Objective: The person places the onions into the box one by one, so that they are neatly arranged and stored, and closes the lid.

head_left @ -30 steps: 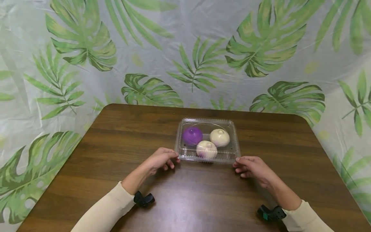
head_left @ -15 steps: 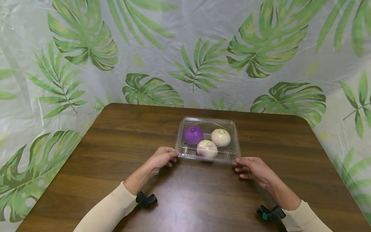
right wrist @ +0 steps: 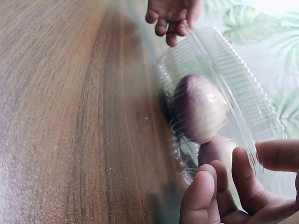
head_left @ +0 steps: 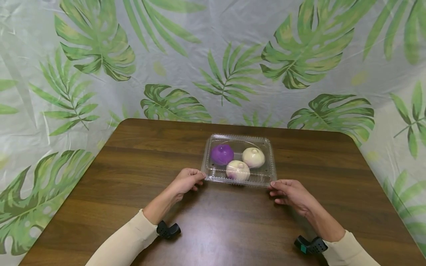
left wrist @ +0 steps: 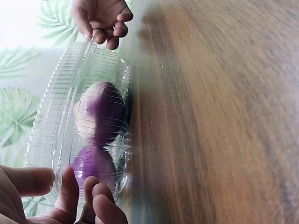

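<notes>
A clear plastic clamshell box (head_left: 213, 173) lies on the table with its lid down. Through the lid show three turnips: a purple one (head_left: 222, 154) at the left, a whitish one (head_left: 253, 157) at the right and a white one with a purple patch (head_left: 237, 170) at the front. My left hand (head_left: 187, 181) pinches the rim at the box's front left corner between thumb and index finger. At the front right corner, the thumb and index finger of my right hand (head_left: 290, 194) pinch the same rim. In both wrist views the remaining fingers hang loosely curled below the rim.
The brown wooden table (head_left: 213, 229) has rounded far corners. Behind it hangs a pale sheet (head_left: 233, 22) printed with green leaves. A black wrist mount (head_left: 168, 229) sits on the left forearm, another mount (head_left: 311, 245) on the right.
My left hand's lower fingers have drawn in from where they hung a second ago. The view has shifted very slightly. Box, turnips and right hand look nearly unmoved.
</notes>
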A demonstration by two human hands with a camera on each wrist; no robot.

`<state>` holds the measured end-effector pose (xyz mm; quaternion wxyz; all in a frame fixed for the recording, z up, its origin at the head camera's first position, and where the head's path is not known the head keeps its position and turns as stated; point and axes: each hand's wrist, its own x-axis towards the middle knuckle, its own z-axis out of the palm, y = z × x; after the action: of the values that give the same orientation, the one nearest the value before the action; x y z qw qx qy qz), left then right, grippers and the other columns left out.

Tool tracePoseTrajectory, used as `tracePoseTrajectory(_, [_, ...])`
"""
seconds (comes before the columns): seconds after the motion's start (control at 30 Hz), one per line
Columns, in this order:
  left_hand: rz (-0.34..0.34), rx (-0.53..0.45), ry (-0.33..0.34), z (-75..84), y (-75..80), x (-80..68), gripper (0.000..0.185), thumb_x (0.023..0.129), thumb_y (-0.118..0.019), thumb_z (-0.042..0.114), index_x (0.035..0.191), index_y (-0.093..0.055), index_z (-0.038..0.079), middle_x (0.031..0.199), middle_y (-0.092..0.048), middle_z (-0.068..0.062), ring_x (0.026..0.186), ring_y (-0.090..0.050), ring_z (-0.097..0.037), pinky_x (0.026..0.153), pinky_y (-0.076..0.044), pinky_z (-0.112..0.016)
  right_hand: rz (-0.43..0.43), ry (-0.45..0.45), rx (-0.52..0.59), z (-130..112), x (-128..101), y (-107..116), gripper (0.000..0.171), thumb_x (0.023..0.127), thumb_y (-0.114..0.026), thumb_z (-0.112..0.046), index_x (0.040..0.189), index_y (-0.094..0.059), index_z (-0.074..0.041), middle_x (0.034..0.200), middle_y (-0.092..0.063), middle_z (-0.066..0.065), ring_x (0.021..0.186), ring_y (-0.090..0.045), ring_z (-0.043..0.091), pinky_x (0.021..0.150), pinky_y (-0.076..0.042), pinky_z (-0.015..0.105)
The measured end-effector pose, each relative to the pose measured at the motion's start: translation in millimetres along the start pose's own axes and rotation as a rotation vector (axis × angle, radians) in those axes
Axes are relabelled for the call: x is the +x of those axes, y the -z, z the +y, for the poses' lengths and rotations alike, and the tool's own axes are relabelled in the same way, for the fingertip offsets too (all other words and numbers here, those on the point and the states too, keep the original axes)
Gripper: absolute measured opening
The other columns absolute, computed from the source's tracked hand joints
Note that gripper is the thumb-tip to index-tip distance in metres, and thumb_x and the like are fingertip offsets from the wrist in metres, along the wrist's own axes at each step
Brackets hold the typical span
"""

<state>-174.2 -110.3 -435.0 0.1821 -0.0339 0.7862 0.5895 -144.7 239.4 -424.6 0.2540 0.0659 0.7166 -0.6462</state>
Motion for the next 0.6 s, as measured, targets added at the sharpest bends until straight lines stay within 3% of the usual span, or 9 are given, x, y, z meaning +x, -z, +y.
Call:
tracePoseTrajectory(0.23, [0.026,-0.005,-0.005,-0.5,-1.7,-0.3,0.023,0.092,-0.060,0.016,0.084,-0.068,-0.005,0.084,-0.060,0.000,0.074,-0.055,-0.014,0.065,-0.048,-0.022,0.051,0.037,-0.064,0.0,1.1,-2.3,0.018,0.100,-0.057,-0.021,0.093,-0.071,-0.012,0.088,-0.069,-0.008,0.086,-0.062,0.006,0.072,-0.059,0.023])
tracePoseTrajectory(0.43, [0.033,0.004,0.008,-0.5,-4.0,-1.9,0.020,0.090,-0.062,0.011,0.084,-0.070,-0.005,0.098,-0.068,-0.002,0.080,-0.058,-0.015,0.067,-0.049,-0.021,0.106,0.054,-0.107,2.7,1.1,-3.8,0.022,0.100,-0.057,-0.022,0.096,-0.072,-0.007,0.095,-0.065,-0.011,0.093,-0.059,0.005,0.080,-0.056,0.024])
tracePoseTrajectory(0.6, [0.065,-0.055,0.009,-1.0,-6.7,-0.3,0.016,0.088,-0.061,0.007,0.075,-0.067,0.000,0.103,-0.068,-0.006,0.086,-0.059,-0.017,0.068,-0.050,-0.022,0.133,0.061,-0.092,3.2,1.0,-6.5,0.019,0.099,-0.058,-0.020,0.096,-0.073,-0.008,0.094,-0.066,-0.014,0.091,-0.058,0.000,0.081,-0.055,0.023])
